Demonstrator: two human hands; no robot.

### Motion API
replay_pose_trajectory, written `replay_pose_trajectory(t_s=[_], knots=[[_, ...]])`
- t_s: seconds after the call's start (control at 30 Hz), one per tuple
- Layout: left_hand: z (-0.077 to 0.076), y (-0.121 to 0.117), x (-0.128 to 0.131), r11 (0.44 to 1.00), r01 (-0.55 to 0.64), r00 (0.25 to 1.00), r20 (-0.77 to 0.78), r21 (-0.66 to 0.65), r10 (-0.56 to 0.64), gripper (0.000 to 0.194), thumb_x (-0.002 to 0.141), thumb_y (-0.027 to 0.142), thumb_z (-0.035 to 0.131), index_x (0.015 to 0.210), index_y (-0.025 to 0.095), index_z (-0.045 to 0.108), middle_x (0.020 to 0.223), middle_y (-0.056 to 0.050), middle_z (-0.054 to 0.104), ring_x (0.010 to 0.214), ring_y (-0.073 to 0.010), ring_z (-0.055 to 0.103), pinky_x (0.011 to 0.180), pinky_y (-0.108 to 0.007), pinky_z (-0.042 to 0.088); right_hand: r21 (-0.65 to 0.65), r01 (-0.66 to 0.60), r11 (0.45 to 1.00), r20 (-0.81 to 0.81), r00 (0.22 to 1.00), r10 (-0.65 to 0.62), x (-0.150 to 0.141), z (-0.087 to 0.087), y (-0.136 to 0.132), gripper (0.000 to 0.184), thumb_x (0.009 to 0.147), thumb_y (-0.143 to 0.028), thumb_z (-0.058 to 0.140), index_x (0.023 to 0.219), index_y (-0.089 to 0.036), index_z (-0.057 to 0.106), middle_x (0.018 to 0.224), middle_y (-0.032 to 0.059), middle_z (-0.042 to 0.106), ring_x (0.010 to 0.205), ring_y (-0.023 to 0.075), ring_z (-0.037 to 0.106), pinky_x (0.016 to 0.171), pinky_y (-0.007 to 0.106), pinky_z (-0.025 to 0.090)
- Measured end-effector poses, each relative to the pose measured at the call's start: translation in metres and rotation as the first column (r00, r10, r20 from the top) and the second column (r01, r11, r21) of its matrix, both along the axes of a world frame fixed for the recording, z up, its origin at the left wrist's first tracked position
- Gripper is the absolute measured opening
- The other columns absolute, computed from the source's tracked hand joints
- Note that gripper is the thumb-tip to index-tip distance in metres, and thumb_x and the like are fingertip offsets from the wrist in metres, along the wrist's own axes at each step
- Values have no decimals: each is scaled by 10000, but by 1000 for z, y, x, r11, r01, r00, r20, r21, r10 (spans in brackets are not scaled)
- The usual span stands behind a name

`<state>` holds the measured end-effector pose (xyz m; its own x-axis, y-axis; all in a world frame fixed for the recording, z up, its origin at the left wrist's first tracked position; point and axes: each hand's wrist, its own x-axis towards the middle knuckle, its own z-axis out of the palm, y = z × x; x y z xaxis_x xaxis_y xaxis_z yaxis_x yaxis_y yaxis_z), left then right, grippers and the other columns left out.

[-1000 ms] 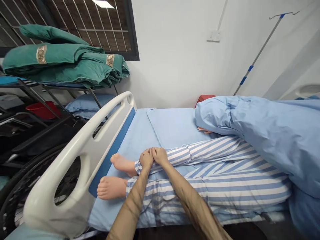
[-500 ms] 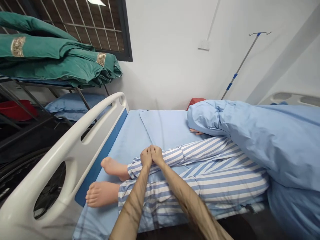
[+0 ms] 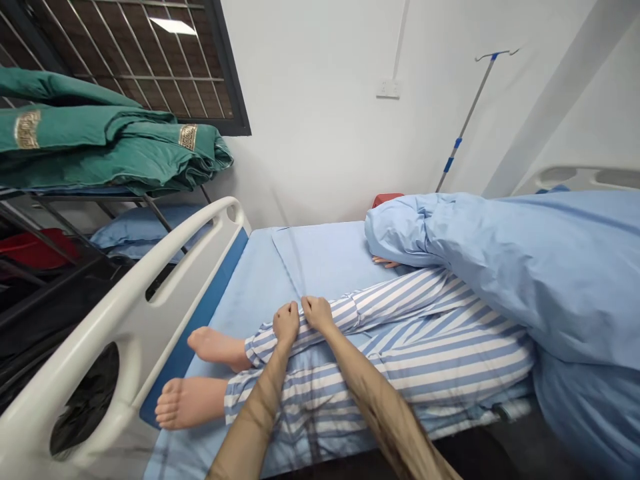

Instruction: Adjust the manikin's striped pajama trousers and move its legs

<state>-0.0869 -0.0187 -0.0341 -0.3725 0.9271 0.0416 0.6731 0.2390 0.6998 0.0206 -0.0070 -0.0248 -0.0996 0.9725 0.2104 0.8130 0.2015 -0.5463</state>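
Note:
A figure in blue-and-white striped pyjama trousers point(image 3: 400, 347) lies on the bed with bare feet point(image 3: 200, 373) toward the footboard. My left hand point(image 3: 286, 323) and my right hand point(image 3: 316, 312) sit side by side on the upper lower leg, both with fingers curled and pinching the striped trouser cloth near its cuff. A light blue duvet point(image 3: 525, 267) covers the figure from the thighs up. One of the figure's hands point(image 3: 385, 262) peeks out under the duvet's edge.
The white plastic footboard point(image 3: 125, 333) stands at left of the light blue sheet point(image 3: 310, 260). Folded green quilts point(image 3: 110, 147) lie on a metal rack, above a blue pillow point(image 3: 145, 227). An IV pole point(image 3: 465, 120) leans by the wall; a red object point(image 3: 385, 199) shows behind the duvet.
My hands have slid slightly down the leg and parted a little, still pinching the trouser cloth. The view has shifted right and down, so the feet sit further left.

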Motion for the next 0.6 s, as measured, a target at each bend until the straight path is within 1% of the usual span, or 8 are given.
replay_pose_trajectory(t_s=[0.07, 0.13, 0.2, 0.27, 0.37, 0.47, 0.53, 0.6], knots=[[7, 2, 4, 999, -7, 999, -41, -39, 5, 412, 924, 348, 381, 652, 194, 649, 786, -96, 703, 714, -177, 547, 628, -272, 281, -1, 11, 1000, -123, 992, -11, 1, -6, 4, 421, 995, -297, 430, 668, -186, 669, 736, 69, 728, 680, 155, 608, 610, 263, 283], [19, 7, 11, 997, -18, 997, -78, -73, 13, 392, 906, 344, 404, 672, 199, 683, 822, -113, 716, 737, -194, 572, 625, -278, 288, -14, 10, 1000, -267, 963, -13, 3, -6, 8, 425, 975, -267, 441, 594, -178, 608, 652, 48, 679, 631, 141, 556, 603, 262, 274], [30, 14, 21, 998, -3, 997, -83, -55, -1, 375, 892, 331, 421, 684, 198, 703, 828, -114, 722, 746, -198, 585, 628, -280, 302, -27, 16, 1000, -384, 923, -25, 6, -6, 13, 429, 956, -243, 438, 547, -177, 550, 581, 26, 612, 592, 130, 503, 591, 258, 271], [38, 20, 34, 1000, 11, 999, -42, -14, -12, 382, 900, 316, 416, 699, 184, 712, 809, -106, 722, 738, -187, 585, 632, -277, 316, -42, 15, 999, -451, 892, -32, 9, -7, 18, 436, 949, -230, 412, 528, -179, 514, 547, 12, 562, 577, 125, 476, 579, 251, 279], [37, 19, 49, 1000, 14, 1000, 27, -9, -14, 417, 940, 298, 382, 759, 152, 728, 824, -113, 728, 740, -174, 588, 643, -267, 340, -60, 14, 998, -527, 849, -43, 10, -14, 22, 434, 944, -253, 394, 530, -181, 503, 545, 7, 544, 575, 125, 466, 565, 243, 300], [28, 13, 55, 998, 9, 1000, 16, -61, -8, 420, 967, 329, 387, 843, 150, 746, 906, -148, 737, 767, -191, 604, 647, -273, 340, -54, 49, 997, -593, 802, -71, 9, -18, 21, 435, 943, -295, 413, 530, -182, 493, 541, 5, 540, 572, 123, 448, 559, 245, 296], [25, 9, 55, 996, 13, 1000, -8, -87, -14, 427, 978, 343, 383, 865, 154, 749, 939, -165, 737, 782, -200, 611, 651, -278, 332, -50, 58, 997, -575, 815, -76, 9, -14, 18, 435, 948, -287, 424, 531, -181, 485, 544, 5, 542, 574, 119, 440, 566, 246, 285], [24, 7, 54, 995, 21, 999, -23, -94, -23, 441, 986, 332, 365, 868, 151, 749, 952, -171, 737, 795, -201, 614, 655, -280, 325, -60, 38, 997, -522, 851, -64, 11, -4, 17, 421, 943, -257, 449, 532, -179, 492, 550, 7, 550, 577, 117, 431, 573, 249, 270]])
